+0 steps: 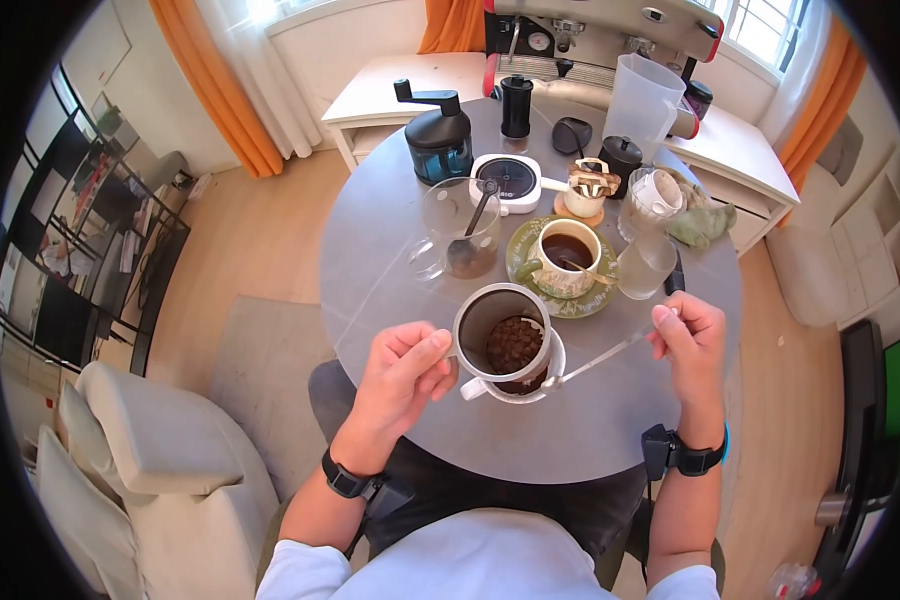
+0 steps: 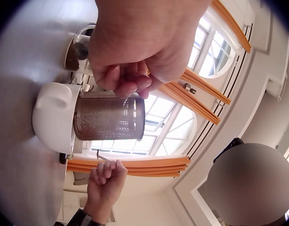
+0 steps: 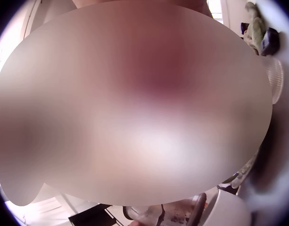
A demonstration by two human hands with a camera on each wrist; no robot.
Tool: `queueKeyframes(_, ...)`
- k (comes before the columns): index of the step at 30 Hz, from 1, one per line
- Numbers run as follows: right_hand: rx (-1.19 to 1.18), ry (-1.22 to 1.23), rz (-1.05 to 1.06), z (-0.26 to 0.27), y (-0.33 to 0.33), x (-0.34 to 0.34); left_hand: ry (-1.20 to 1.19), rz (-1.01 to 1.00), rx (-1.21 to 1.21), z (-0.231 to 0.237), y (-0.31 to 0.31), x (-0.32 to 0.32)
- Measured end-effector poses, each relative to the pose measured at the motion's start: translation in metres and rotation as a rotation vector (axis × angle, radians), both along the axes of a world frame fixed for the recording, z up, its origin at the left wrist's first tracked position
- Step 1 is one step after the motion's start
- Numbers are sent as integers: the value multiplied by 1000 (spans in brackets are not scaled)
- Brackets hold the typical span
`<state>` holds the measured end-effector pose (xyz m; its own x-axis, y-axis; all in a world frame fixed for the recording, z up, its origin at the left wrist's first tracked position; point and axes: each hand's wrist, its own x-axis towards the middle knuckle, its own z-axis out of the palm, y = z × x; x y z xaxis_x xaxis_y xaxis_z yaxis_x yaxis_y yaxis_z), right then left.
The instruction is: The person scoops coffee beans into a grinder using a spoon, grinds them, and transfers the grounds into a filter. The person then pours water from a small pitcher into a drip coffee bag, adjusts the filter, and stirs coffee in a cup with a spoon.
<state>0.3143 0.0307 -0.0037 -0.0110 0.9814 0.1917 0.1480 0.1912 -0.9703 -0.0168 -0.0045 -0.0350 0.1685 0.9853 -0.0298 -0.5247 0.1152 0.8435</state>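
A metal mesh strainer point(image 1: 475, 335) with dark wet grounds or beans in it stands in or just over a white cup point(image 1: 518, 398). My left hand point(image 1: 402, 380) pinches the strainer at its left side; in the left wrist view the left hand point(image 2: 139, 52) is beside the mesh cylinder point(image 2: 111, 117) above the white cup point(image 2: 52, 115). My right hand point(image 1: 692, 345) pinches the end of a long thin spoon point(image 1: 610, 352), whose other end is at the cup's right rim. A blurred area covers most of the right wrist view.
Behind the cup stand a patterned cup of dark liquid point(image 1: 567, 247) on a green saucer point(image 1: 530, 228), a glass jug point(image 1: 432, 215) with a black spoon, a drinking glass point(image 1: 646, 268), a scale point(image 1: 507, 177) and a grinder point(image 1: 438, 140).
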Motion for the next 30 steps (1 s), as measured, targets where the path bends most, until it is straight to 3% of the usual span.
queueKeyframes(4, -45, 60, -37, -4, 1, -6, 3, 4, 3, 3, -2, 2)
queueKeyframes(6, -57, -69, 18, -15, 1, -6, -2, 13, -2, 2, -3, 2)
queueKeyframes(10, -47, -66, 10, -15, -7, -4, 9, 23, -22, 2, -6, 1)
queueKeyframes(13, 46, -118, -51, -1, -19, -6, -42, 11, -18, 4, -6, 1)
queueKeyframes(15, 288, -444, -117, 4, -29, -9, -87, 33, -9, 10, -8, 0)
queueKeyframes(18, 425, -542, -112, 9, -41, -18, -100, 54, 26, 16, -11, 3)
queueKeyframes(30, 596, -789, 38, 12, -56, -34, -20, 153, 113, 18, -22, 1)
